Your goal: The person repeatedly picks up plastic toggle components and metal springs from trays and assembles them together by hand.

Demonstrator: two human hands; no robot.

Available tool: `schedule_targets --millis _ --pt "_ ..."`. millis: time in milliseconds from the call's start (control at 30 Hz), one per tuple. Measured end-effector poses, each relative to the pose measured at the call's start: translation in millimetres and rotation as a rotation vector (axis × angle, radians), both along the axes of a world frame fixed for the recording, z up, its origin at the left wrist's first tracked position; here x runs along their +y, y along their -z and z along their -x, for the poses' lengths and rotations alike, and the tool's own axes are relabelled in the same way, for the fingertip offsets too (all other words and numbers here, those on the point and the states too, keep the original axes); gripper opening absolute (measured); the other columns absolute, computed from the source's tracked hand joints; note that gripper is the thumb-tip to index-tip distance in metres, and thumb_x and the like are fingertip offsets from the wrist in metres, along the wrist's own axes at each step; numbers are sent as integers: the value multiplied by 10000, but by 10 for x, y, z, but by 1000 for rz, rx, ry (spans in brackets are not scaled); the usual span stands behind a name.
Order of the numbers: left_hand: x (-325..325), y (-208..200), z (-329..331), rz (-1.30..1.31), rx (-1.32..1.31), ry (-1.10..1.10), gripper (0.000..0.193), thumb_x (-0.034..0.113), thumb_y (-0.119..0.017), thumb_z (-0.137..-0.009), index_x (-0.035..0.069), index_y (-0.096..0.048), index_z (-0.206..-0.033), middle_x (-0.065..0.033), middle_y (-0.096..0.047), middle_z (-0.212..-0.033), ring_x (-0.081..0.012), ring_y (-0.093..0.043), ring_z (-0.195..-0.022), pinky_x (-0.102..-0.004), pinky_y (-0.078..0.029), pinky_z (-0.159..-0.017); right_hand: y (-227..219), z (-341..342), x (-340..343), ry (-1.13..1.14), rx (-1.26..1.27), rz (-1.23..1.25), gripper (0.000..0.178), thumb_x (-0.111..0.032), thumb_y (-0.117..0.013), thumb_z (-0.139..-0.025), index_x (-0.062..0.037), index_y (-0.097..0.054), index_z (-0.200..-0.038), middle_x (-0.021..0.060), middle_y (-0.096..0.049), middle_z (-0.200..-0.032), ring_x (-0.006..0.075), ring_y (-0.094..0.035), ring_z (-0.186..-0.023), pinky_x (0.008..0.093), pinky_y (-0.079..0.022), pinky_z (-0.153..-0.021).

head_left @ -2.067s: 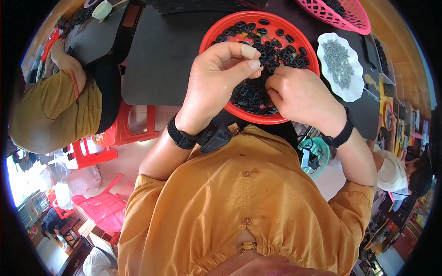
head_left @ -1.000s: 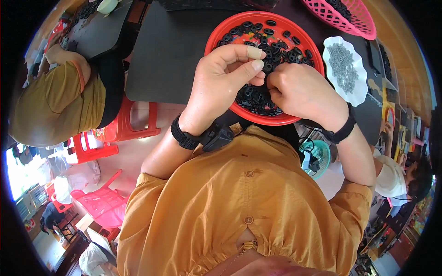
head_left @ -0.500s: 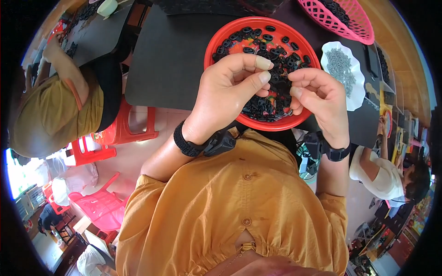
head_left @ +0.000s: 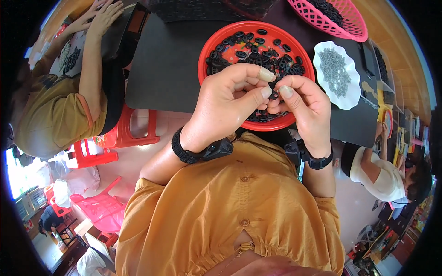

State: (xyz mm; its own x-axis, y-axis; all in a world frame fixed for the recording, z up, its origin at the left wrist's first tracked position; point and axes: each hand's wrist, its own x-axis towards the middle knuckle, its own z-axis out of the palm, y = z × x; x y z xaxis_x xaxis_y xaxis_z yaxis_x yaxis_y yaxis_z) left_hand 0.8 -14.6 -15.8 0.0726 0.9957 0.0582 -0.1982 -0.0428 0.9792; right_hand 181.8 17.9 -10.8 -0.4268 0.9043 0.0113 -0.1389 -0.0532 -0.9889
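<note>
My left hand (head_left: 228, 94) and my right hand (head_left: 301, 99) meet above a round red tray (head_left: 202, 60). Heaped in the tray are small black oval pieces (head_left: 260, 40) with two holes, which look like cord locks. Thumb and forefinger of the left hand are pinched together, and whatever sits between them is too small to make out. A small black cord lock piece (head_left: 275, 94) shows at the right fingertips, beside the left thumb. Fingers partly cover it. Both wrists carry black bands.
A white scalloped dish (head_left: 354, 94) of small silvery springs (head_left: 334, 69) stands right of the tray. Beyond it is a pink basket (head_left: 294, 11) with black pieces. The dark table (head_left: 161, 64) extends left. A co-worker (head_left: 60, 115) sits at another table on the left; another person (head_left: 377, 172) is at right.
My right hand has moved left, so its fingertips now meet the left hand's. Both hands sit slightly lower. At left, the co-worker's hands have come into view.
</note>
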Motion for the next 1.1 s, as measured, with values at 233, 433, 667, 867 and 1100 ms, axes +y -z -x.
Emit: schedule_targets --millis 233,433,667,867,1100 --pt "-22 -56 -26 9 38 -14 225 -7 -627 -892 -20 -591 -1113 -78 -664 -947 -123 -645 -844 -253 -548 -733 14 -5 -25 -18 7 -27 133 -72 -574 -951 29 -609 -1031 58 -659 -849 107 -648 -743 230 -552 -683" --pt "-43 1 -123 -80 52 -135 147 -51 -624 -869 -23 -614 -1014 -70 -672 -907 -112 -655 -809 -236 -555 -710 -28 4 -36 12 -72 -79 109 -48 -581 -940 37 -627 -990 62 -673 -855 104 -655 -742 233 -557 -690" --pt "-15 136 -139 -172 161 -207 114 -66 -616 -856 -21 -625 -961 -66 -679 -867 -105 -664 -806 -236 -552 -698 14 66 -50 68 -30 -66 111 -50 -591 -935 40 -635 -983 70 -676 -873 111 -659 -754 242 -562 -699" --pt "11 23 -160 -63 -52 -222 88 -56 -616 -874 -40 -605 -960 -78 -678 -890 -111 -661 -775 -244 -559 -692 14 111 -84 97 97 -38 153 -43 -601 -928 39 -608 -1057 90 -675 -901 129 -663 -777 253 -558 -708" --pt "107 -39 -14 -52 173 -70 209 40 -563 -943 -31 -597 -1137 -101 -681 -963 -126 -647 -804 -258 -551 -713 97 2 -56 201 153 -16 149 -85 -615 -927 22 -595 -1028 97 -660 -906 143 -655 -771 260 -557 -682"
